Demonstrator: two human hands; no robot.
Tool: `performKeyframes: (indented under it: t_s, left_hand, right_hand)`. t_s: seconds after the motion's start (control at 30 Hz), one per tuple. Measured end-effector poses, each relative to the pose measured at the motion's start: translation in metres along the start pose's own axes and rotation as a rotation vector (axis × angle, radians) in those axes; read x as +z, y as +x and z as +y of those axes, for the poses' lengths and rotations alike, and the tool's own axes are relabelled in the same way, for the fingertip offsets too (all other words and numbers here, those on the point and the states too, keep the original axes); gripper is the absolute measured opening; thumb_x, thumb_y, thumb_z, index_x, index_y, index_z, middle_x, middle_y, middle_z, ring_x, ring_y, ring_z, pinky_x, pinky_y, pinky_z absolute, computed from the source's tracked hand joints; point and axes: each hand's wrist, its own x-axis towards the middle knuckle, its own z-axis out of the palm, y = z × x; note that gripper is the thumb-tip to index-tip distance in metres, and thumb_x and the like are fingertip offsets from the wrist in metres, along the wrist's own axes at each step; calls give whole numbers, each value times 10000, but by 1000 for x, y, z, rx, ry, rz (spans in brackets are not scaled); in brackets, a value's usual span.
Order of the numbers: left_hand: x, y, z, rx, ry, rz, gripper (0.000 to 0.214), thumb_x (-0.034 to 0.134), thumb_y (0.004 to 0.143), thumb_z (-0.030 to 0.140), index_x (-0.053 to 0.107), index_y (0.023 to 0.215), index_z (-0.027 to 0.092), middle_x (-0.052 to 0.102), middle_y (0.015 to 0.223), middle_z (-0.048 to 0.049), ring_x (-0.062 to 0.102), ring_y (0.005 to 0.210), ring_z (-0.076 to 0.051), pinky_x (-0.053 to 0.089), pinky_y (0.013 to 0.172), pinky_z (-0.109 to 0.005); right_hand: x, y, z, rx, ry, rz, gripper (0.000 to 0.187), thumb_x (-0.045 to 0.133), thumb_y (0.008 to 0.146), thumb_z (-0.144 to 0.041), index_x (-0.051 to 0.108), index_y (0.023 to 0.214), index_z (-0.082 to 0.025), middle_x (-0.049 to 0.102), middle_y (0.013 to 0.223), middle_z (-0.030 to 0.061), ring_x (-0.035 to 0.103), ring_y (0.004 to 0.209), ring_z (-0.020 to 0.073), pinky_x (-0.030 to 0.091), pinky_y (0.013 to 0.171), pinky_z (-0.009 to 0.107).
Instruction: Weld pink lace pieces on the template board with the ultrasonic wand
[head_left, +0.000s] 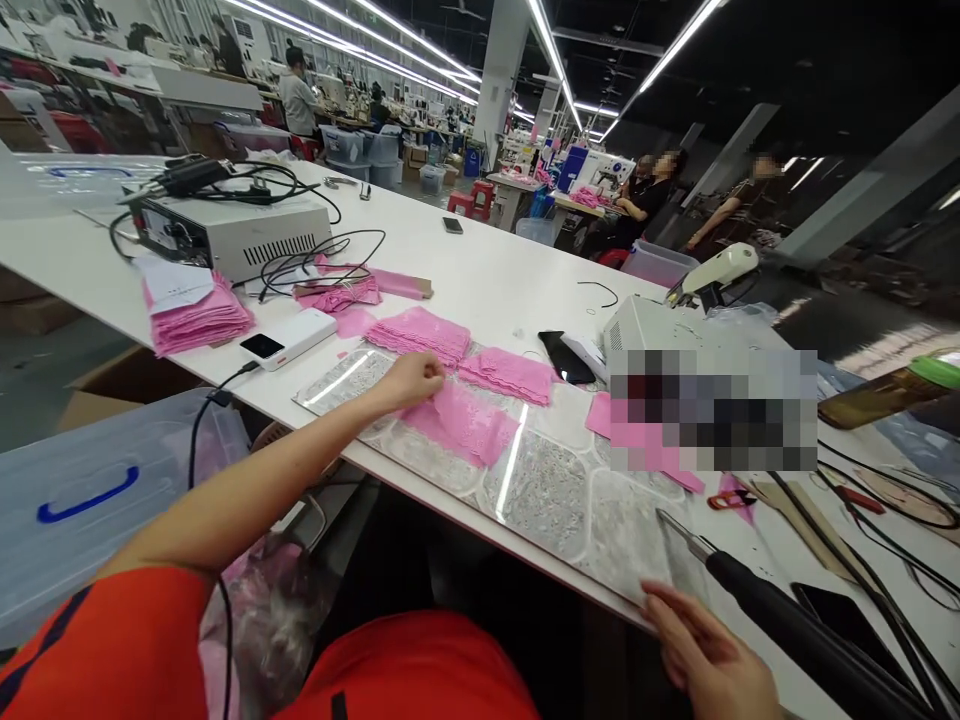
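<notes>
My left hand is closed in a pinch at the upper edge of a thin pink lace fabric piece. This piece lies on a glossy, stone-patterned mat along the table's near edge. Just behind it are two stacks of similar pink fabric pieces, one to the left and one to the right. My right hand is low at the table's front edge, its fingers stretched out and holding nothing visible. Close by it rests a soldering-iron-like tool with a black handle and metal tip.
A power box with tangled cables stands at left, beside a pink stack and a white power bank. At right are a second box, a green-lidded bottle, red-handled snips and cables. A plastic bin sits below left.
</notes>
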Motion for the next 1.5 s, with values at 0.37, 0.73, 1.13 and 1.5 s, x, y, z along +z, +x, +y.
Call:
performKeyframes:
  t_s: [0.37, 0.73, 1.13, 1.5]
  left_hand:
    - [2, -15, -36, -67, -119, 17, 75, 469, 678, 178, 527, 726, 174, 569, 540, 30, 564, 497, -117, 443, 498, -203]
    - [-19, -25, -47, 33, 140, 74, 115, 488, 657, 118, 587, 691, 165, 591, 660, 7, 527, 631, -146, 380, 604, -241]
    - [-33, -39, -63, 182, 336, 15, 223, 510, 745, 170, 667, 904, 167, 612, 904, -57, 584, 812, -191, 458, 776, -289]
    - [-55, -25, -70, 332, 120, -164, 279, 484, 860, 376, 688, 803, 194, 647, 823, -37, 612, 726, -147, 468, 704, -232]
  right_hand:
    - [142, 48, -87, -843, -400, -363, 150, 579, 802, -221, 676, 915, -203, 684, 886, 49, 625, 730, 156, 490, 666, 278]
    - [157, 57, -93, -1102, -458, -396, 186, 484, 883, -168, 669, 880, -186, 662, 869, 61, 614, 771, 146, 473, 664, 250]
    - [158, 50, -88, -1175, -488, -380, 173, 522, 875, -233, 683, 926, -193, 661, 895, 75, 630, 780, 162, 512, 667, 271]
    - [160, 75, -110, -879, -219, -481, 154, 530, 838, -209, 668, 774, -189, 623, 680, 13, 541, 584, 109, 433, 563, 234]
